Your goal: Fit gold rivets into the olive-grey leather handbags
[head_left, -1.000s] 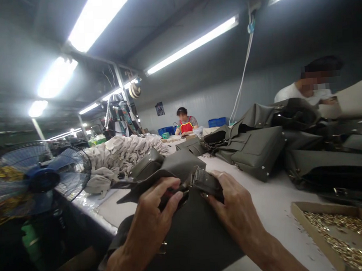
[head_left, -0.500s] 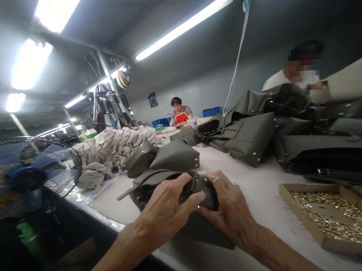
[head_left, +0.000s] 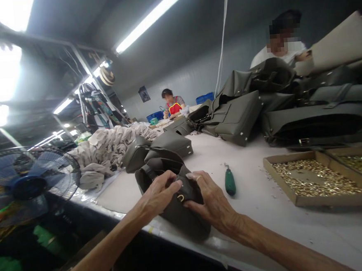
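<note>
- While both hands work at its near edge, the table [head_left: 267, 212] runs away from the person as one long pale surface, and every place below is told from it.
- Along the table's far right side lies a heap of grey-green bags [head_left: 290, 103], stacked on one another, with a person in a white top [head_left: 282, 50] behind them.
- Off the table's left edge stands a blue fan [head_left: 26, 183], its cage facing the person.
- On the table's left side, past the hands, sits a pile of beige cloth [head_left: 107, 149].
- At the table's right, near the front, rests a flat cardboard tray [head_left: 300, 201] filled with small brass-coloured fittings, touching a second tray beyond it.
- At the table's far end sits another person in a red apron [head_left: 173, 107].
- On the table's near edge, just in front of the person, stands the bag [head_left: 176, 210], dark grey-green, partly hanging over the rim.
- Left hand [head_left: 157, 195]: curled on the bag's top, fingertips pinching the material beside a small gold ring [head_left: 181, 198].
- Right hand [head_left: 212, 203]: closed around the bag's right side, thumb pressed by the same ring.
- On the table just right of the bag lies a green-handled tool [head_left: 229, 181], apart from both hands.
</note>
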Demonstrator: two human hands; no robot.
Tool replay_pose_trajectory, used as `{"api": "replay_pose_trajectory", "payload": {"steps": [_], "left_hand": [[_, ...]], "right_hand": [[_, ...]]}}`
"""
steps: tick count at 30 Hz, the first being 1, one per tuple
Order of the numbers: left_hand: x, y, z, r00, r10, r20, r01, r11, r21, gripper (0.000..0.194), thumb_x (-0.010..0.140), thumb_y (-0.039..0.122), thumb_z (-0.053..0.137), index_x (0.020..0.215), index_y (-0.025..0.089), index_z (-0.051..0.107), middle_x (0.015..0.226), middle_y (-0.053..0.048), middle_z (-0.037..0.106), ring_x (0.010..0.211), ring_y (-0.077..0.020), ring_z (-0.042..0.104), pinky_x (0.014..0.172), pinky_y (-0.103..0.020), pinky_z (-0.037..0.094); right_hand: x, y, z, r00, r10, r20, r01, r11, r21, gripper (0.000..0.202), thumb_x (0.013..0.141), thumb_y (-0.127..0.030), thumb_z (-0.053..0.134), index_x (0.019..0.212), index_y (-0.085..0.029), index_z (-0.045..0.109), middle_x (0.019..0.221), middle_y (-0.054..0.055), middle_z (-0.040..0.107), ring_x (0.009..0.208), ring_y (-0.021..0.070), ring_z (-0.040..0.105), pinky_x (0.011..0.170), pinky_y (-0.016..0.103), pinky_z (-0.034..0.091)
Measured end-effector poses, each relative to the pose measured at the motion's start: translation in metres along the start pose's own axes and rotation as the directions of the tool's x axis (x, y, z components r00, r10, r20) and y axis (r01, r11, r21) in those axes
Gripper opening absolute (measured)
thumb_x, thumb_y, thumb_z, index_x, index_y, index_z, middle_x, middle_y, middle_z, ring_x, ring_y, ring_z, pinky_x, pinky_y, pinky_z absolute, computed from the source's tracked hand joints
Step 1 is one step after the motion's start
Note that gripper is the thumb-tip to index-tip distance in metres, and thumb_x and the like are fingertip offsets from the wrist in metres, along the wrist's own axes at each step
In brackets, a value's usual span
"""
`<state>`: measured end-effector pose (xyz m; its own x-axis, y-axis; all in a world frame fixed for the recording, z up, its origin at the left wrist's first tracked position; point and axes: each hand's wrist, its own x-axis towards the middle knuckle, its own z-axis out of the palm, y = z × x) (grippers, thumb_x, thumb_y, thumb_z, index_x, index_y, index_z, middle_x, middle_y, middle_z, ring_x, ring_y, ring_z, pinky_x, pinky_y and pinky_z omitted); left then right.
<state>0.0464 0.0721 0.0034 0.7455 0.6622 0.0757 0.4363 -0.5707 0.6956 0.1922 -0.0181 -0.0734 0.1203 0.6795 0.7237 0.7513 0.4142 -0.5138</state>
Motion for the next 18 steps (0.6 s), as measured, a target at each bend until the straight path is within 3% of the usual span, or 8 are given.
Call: {"api": "replay_pose_trajectory", "payload": {"steps": [3, 6, 12, 16, 18], "left_hand": [[-0.005, -0.004, -0.003, 0.998, -0.047, 0.032, 0.050, 0.993, -0.104, 0.034, 0.084, 0.051, 0.048, 0.078, 0.017, 0.052, 0.068, 0.004, 0.042, 0.064, -0.0119, 0.038, 0.056, -0.022, 0.029], [-0.008, -0.008, -0.005, 0.999, -0.048, -0.003, 0.047, 0.988, -0.144, 0.038, 0.081, 0.053, 0.052, 0.071, 0.016, 0.053, 0.067, 0.002, 0.043, 0.064, -0.0123, 0.040, 0.056, -0.022, 0.030], [-0.006, -0.017, -0.008, 0.995, -0.072, 0.075, 0.086, 0.974, -0.209, 0.044, 0.081, 0.057, 0.056, 0.087, 0.014, 0.060, 0.072, 0.001, 0.053, 0.066, -0.0131, 0.048, 0.058, -0.021, 0.039], [-0.004, -0.019, -0.011, 0.988, -0.077, 0.133, 0.113, 0.949, -0.295, 0.045, 0.079, 0.056, 0.061, 0.089, 0.013, 0.061, 0.072, -0.001, 0.055, 0.064, -0.0127, 0.051, 0.057, -0.021, 0.041], [-0.004, -0.019, -0.011, 0.982, -0.079, 0.172, 0.139, 0.920, -0.367, 0.044, 0.078, 0.055, 0.063, 0.090, 0.012, 0.062, 0.072, -0.002, 0.056, 0.064, -0.0128, 0.052, 0.057, -0.021, 0.041]], "right_hand": [[-0.002, 0.000, 0.002, 0.999, -0.041, -0.001, 0.041, 0.999, 0.008, 0.055, 0.069, -0.002, 0.072, 0.112, -0.018, 0.042, 0.115, 0.010, 0.048, 0.108, 0.0294, 0.046, 0.093, 0.047, 0.045], [-0.003, 0.000, 0.003, 0.998, -0.062, -0.002, 0.062, 0.998, 0.007, 0.050, 0.070, -0.002, 0.069, 0.109, -0.018, 0.042, 0.113, 0.010, 0.049, 0.107, 0.0289, 0.047, 0.091, 0.046, 0.044], [-0.001, -0.003, 0.001, 0.996, -0.076, 0.040, 0.075, 0.997, 0.023, 0.043, 0.075, -0.002, 0.068, 0.109, -0.017, 0.047, 0.115, 0.010, 0.049, 0.108, 0.0289, 0.046, 0.091, 0.045, 0.043], [0.003, -0.010, -0.001, 1.000, -0.031, 0.004, 0.030, 0.989, 0.142, 0.013, 0.090, -0.016, 0.052, 0.102, -0.017, 0.051, 0.108, 0.011, 0.051, 0.105, 0.0286, 0.047, 0.090, 0.047, 0.041], [0.005, -0.014, 0.002, 0.998, 0.044, -0.044, -0.035, 0.981, 0.192, 0.011, 0.093, -0.022, 0.043, 0.097, -0.017, 0.052, 0.101, 0.010, 0.052, 0.099, 0.0278, 0.049, 0.088, 0.045, 0.042]]}}
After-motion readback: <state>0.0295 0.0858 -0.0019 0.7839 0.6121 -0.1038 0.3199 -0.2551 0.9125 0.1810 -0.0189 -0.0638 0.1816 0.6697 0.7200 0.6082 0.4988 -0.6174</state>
